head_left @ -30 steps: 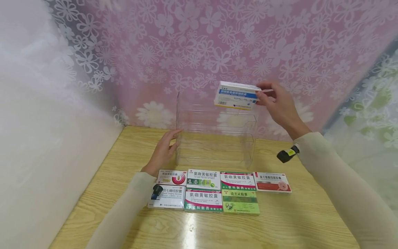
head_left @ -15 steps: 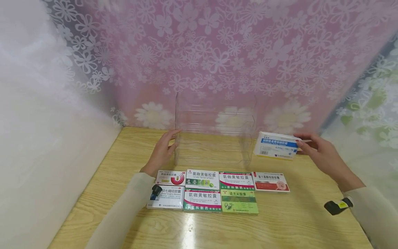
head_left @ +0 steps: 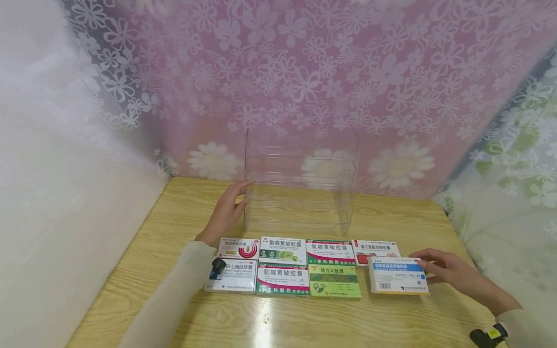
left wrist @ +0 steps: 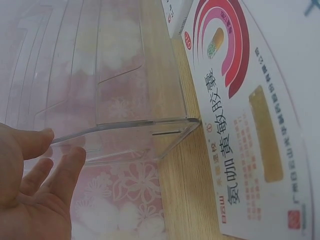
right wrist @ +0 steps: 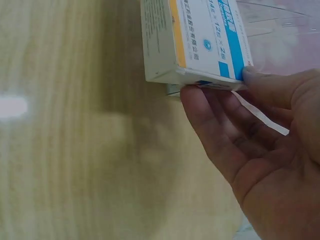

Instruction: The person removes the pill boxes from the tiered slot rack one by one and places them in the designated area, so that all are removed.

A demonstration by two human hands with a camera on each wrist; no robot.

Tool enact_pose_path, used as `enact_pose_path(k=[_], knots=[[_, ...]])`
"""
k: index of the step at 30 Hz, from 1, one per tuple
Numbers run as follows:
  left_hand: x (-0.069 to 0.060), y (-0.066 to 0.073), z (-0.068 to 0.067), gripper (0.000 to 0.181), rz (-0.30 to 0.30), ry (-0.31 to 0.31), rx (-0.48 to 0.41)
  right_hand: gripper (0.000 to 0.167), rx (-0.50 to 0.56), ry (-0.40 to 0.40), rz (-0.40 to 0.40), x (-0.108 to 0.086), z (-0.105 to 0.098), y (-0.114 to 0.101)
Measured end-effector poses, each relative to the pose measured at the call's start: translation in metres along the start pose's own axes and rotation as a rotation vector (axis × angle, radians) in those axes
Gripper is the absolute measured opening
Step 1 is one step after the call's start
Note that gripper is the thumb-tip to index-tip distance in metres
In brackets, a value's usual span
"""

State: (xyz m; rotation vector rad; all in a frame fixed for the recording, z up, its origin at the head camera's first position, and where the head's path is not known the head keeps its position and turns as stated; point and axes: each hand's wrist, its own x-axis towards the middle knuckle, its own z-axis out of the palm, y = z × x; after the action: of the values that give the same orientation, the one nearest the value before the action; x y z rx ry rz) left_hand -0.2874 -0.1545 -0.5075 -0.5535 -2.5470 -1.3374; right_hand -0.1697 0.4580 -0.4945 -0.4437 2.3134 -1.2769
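My right hand [head_left: 457, 276] pinches one end of a white medicine box [head_left: 398, 278] with a blue band and a yellow lower edge. In the right wrist view, the thumb [right wrist: 272, 89] lies on the box's printed face and the fingers are at its end and underside. The box is held just above the table, partly covering a red-and-white medicine box [head_left: 375, 247]. Farther left, my left hand [head_left: 224, 212] holds the side edge of a clear plastic tiered rack [head_left: 300, 184]. The left wrist view shows that side panel [left wrist: 120, 125] between thumb and fingers.
Several medicine boxes lie flat in two rows before the rack, among them a green box [head_left: 335, 282] and a pink-and-green box [head_left: 283, 280]. The wooden table [head_left: 322, 324] meets a floral pink curtain [head_left: 304, 72] behind and pale sheets at both sides.
My right hand has brought the blue-banded medicine box from above the rack's top right, rightward and down to beside the green box. My left hand has stayed on the rack.
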Motion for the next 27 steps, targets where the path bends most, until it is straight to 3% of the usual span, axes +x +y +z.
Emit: enact_pose_path(k=[3, 7, 17, 27], knots=[[0.000, 0.001, 0.000, 0.057, -0.004, -0.005, -0.001, 0.048, 0.090, -0.090, 0.066, 0.000, 0.008, 0.010], [-0.001, -0.002, 0.000, 0.057, -0.001, -0.003, -0.002, 0.049, 0.142, -0.114, 0.097, 0.003, 0.018, 0.017], [0.000, -0.004, 0.000, 0.057, -0.005, -0.009, -0.007, 0.042, 0.119, 0.048, 0.219, 0.004, 0.036, 0.020], [0.001, 0.001, -0.003, 0.057, -0.017, -0.017, 0.003, 0.047, 0.137, 0.112, 0.292, 0.006, 0.043, 0.020]])
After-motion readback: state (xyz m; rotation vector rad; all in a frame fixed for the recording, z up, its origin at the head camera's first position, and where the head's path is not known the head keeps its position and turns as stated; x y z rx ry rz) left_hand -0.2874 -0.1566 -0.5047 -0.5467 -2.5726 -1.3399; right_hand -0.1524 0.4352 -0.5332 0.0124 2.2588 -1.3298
